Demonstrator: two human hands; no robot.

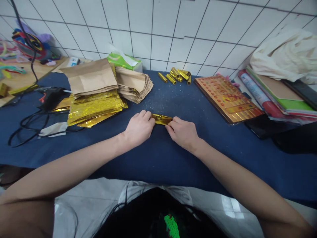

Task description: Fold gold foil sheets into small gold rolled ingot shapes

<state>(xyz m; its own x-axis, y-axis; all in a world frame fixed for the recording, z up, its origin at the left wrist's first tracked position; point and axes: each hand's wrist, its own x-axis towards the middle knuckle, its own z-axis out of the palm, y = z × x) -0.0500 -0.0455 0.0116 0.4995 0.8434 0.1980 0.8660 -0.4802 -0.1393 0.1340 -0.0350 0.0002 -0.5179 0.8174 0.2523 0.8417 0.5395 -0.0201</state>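
A narrow folded strip of gold foil paper (161, 119) lies on the dark blue table cloth (158, 155) between my hands. My left hand (139, 127) has its fingers curled onto the strip's left end. My right hand (182, 132) pinches the strip's right end. A stack of gold foil sheets (95, 107) lies to the left, with brown paper sheets (90, 77) on top and beside it. Several finished gold rolls (176, 76) lie at the back of the table.
A glue gun (52, 97) with black cables lies at the left. A green tissue pack (122, 61) stands behind the brown paper. A red and gold printed stack (229, 99) lies right of centre. Books and a cream cloth (284, 54) fill the right edge.
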